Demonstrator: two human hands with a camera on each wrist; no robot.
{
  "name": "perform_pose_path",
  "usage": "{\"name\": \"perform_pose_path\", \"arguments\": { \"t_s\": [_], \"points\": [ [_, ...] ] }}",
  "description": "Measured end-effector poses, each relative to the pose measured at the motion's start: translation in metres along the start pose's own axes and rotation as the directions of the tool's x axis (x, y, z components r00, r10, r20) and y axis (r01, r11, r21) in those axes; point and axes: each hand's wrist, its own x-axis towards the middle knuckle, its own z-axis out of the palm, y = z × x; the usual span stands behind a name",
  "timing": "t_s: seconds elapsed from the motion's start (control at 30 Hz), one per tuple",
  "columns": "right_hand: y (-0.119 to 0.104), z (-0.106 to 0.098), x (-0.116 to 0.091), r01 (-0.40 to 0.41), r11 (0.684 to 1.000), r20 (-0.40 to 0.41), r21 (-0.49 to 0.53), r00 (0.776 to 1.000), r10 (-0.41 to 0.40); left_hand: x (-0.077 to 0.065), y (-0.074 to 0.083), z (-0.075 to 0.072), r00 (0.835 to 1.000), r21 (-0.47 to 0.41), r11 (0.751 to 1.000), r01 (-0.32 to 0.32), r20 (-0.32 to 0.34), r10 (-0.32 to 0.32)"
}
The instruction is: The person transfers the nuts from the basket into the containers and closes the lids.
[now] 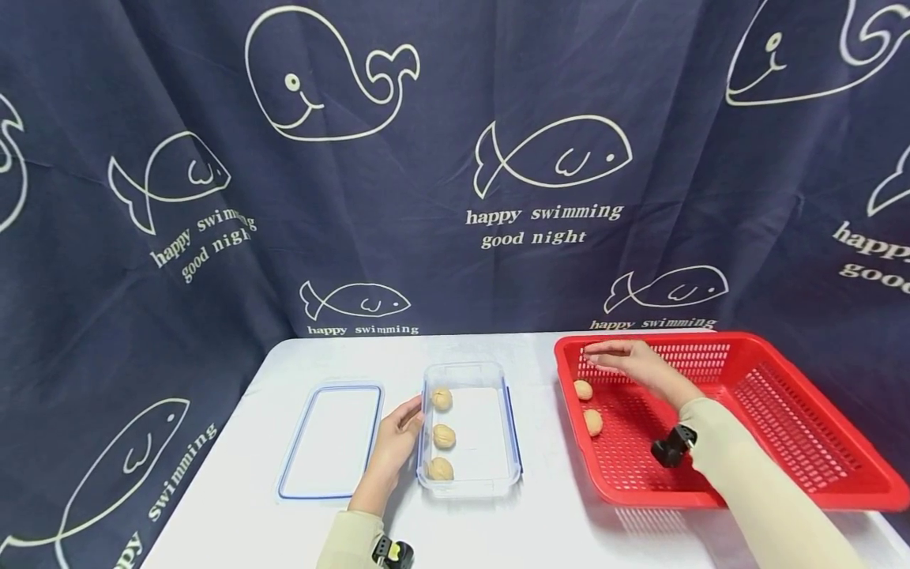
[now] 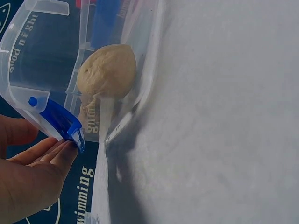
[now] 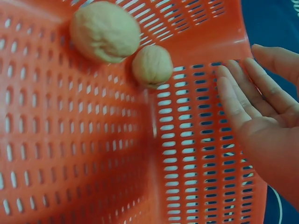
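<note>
My left hand (image 1: 397, 444) is at the left side of a clear plastic box (image 1: 469, 488), its fingertips touching the blue latch (image 2: 63, 122) there. Three walnuts (image 1: 444, 436) sit in a row along the box's left wall; the nearest walnut (image 2: 108, 71) shows large in the left wrist view. Over the left part of a red basket (image 1: 803, 490) hovers my right hand (image 1: 633, 365), fingers extended and nothing between them. Two walnuts (image 1: 593, 422) lie by the basket's left wall, just below that hand. In the right wrist view the fingers (image 3: 233, 100) are apart from both walnuts.
A clear lid with a blue seal (image 1: 330, 442) lies flat on the white table (image 1: 270, 537), left of the box. The basket stands at the table's right side, its front overhanging part of the white cloth. A dark blue curtain (image 1: 441, 197) hangs behind the table.
</note>
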Motion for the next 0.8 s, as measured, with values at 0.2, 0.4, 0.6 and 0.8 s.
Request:
{"name": "perform_pose_path", "arguments": {
  "t_s": [0.2,0.4,0.6,0.8],
  "points": [
    [0.007,0.002,0.001,-0.067,0.987,0.031,-0.149,0.997,0.073,0.001,0.000,-0.001,1.000,0.008,1.000,-0.003,0.004,0.003],
    [0.011,0.005,0.001,-0.059,0.938,0.064,-0.343,0.994,0.085,0.001,-0.001,-0.002,1.000,-0.002,1.000,-0.002,0.015,0.002],
    [0.018,0.009,-0.001,-0.009,0.913,0.107,-0.408,0.993,0.058,0.000,0.002,-0.001,1.000,0.015,1.000,-0.005,0.011,0.005],
    [0.017,0.015,-0.001,-0.025,0.917,0.095,-0.397,0.993,0.068,0.000,0.001,0.000,1.000,0.020,1.000,0.001,0.000,-0.001]
  ]
}}
